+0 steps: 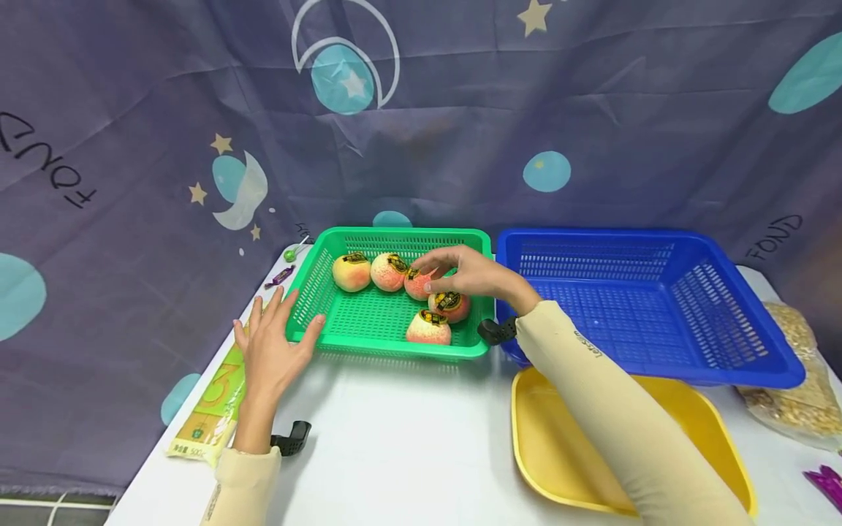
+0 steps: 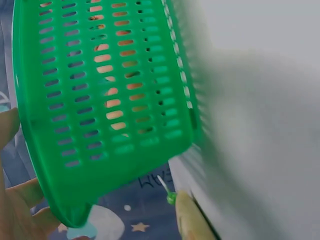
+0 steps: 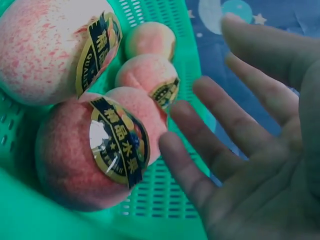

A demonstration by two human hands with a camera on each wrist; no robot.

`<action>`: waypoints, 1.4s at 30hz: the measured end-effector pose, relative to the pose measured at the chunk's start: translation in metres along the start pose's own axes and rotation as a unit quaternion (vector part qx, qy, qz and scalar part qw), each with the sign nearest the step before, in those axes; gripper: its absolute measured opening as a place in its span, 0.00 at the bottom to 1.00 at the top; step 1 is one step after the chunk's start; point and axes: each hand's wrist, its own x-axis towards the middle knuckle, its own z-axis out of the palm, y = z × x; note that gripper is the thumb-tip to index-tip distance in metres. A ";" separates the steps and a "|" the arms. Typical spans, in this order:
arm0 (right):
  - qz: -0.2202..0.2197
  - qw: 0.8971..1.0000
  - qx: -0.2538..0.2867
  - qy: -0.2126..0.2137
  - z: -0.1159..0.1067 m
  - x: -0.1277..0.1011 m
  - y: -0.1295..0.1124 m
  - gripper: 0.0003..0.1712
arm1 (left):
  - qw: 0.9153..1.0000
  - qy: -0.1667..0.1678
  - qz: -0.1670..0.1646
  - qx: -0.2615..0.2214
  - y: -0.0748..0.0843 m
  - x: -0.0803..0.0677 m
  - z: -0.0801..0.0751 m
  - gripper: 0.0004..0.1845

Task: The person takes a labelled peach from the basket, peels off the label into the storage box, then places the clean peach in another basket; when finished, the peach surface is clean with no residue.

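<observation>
Five peaches (image 1: pixel 449 305) in green basket (image 1: pixel 368 321), clustered far-right; long axis runs left-right along the surface (image 1: pixel 408 438). Right hand (image 1: pixel 470 272) hovers over them, fingers spread, gripping nothing. Left hand (image 1: pixel 270 351) flat against basket's near-left corner (fingers straight).

Peaches (image 3: pixel 75 170) in the green basket (image 1: pixel 395 241) carry black and gold stickers reading "精品水果". The curtain (image 1: pixel 79 190) behind shows "FOND" printed twice. A yellow-green packet (image 1: pixel 210 409) shows a large "3" and "500".
</observation>
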 end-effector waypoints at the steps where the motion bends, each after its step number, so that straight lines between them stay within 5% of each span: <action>1: 0.002 1.000 0.000 -0.016 0.001 0.002 0.000 0.27 | 1.000 -0.001 -0.002 0.000 -0.002 -0.001 0.000 0.38; 13: 0.035 0.985 -0.012 -0.167 0.012 0.009 0.003 0.31 | 1.000 -0.014 -0.015 0.015 -0.017 -0.011 0.004 0.42; 42: 0.072 0.972 -0.006 -0.222 0.025 0.010 0.005 0.43 | 0.999 -0.028 -0.016 0.024 -0.017 -0.009 0.004 0.43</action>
